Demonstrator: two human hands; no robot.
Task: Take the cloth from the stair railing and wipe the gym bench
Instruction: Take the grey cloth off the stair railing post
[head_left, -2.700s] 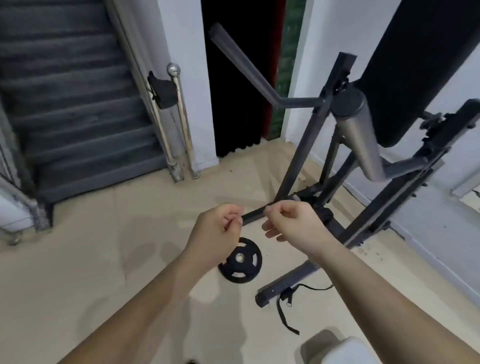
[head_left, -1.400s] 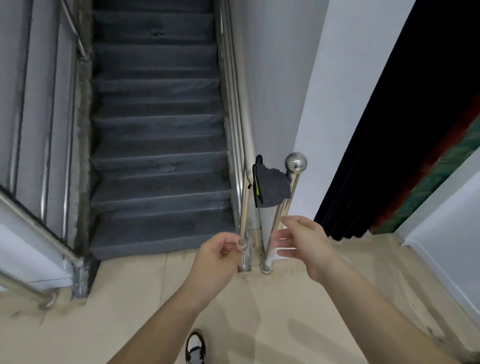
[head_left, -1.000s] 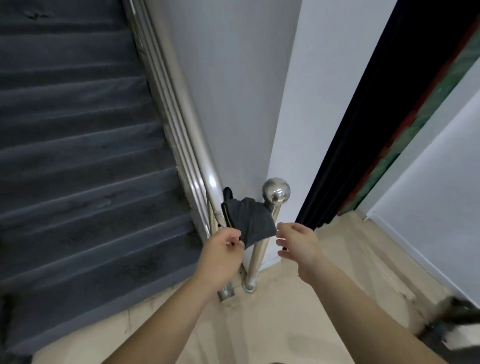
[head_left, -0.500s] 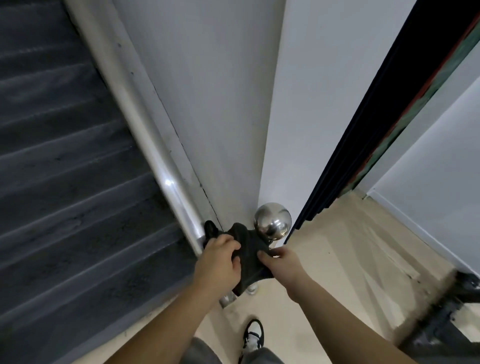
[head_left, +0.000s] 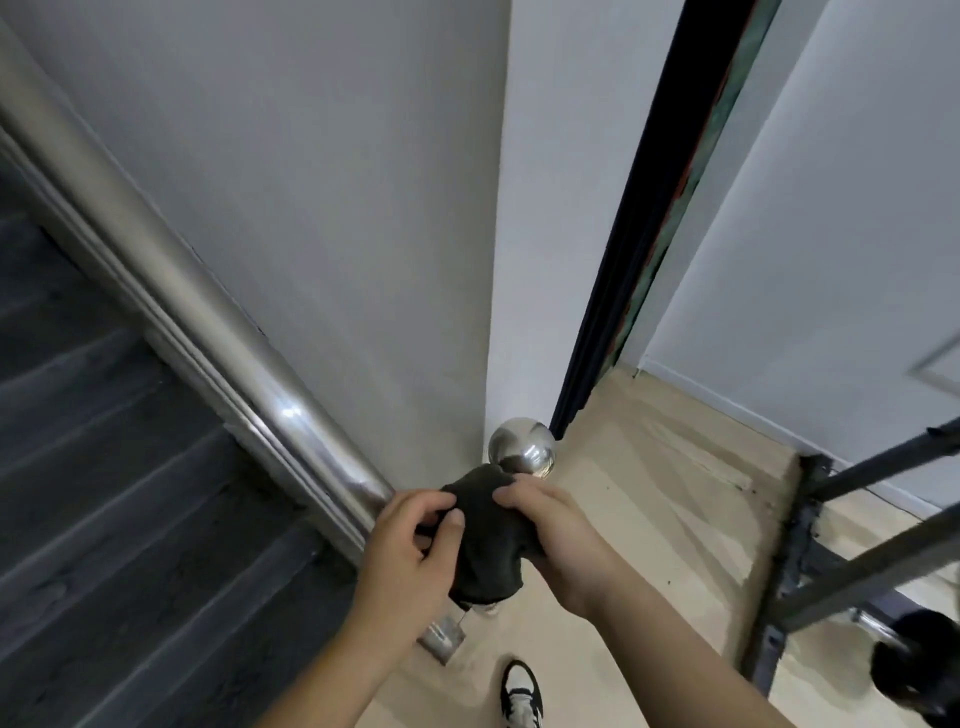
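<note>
Cloth: the dark soft fabric cloth lay bunched between my hands, beside the round shiny metal knob.
Fingers: my left hand and right hand both gripped it.

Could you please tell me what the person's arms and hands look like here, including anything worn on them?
Both forearms are bare, with no sleeves in view. The left hand and right hand wear no gloves; no rings, watch or wristband are visible. The fingers are uncovered.

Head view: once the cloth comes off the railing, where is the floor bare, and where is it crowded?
Bare floor lies between the white wall and the post's metal ball. The right edge is crowded by the dark bench frame. Left hand and right hand hold the cloth at the railing.
</note>
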